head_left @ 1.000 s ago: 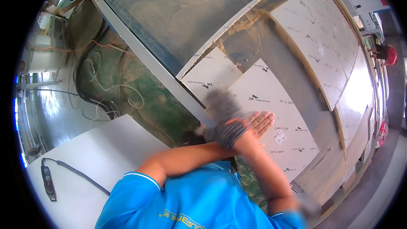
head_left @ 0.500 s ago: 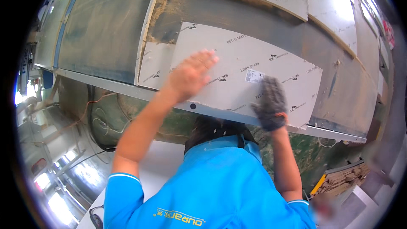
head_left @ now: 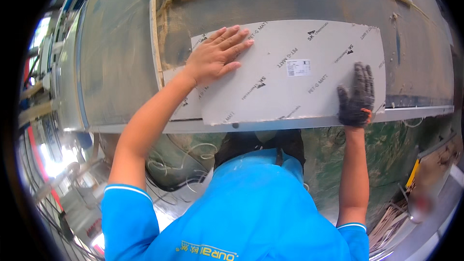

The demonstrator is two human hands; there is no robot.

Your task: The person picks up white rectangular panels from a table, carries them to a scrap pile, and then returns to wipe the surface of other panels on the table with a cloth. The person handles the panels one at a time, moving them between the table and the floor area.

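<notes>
Both hands lie flat and open on a white film-covered panel (head_left: 295, 75) resting on the table (head_left: 121, 67): the bare left hand (head_left: 215, 55) spread on its far left corner, the gloved right hand (head_left: 357, 96) at its near right edge, neither gripping. The step looks like positioning the panel; squaring it calls for even pressure from both palms.

A small white rectangular sticker label (head_left: 298, 67) with dark print sits near the middle of the pale grey panel (head_left: 290, 87). Repeated dark printed marks run diagonally across that panel's film.
</notes>
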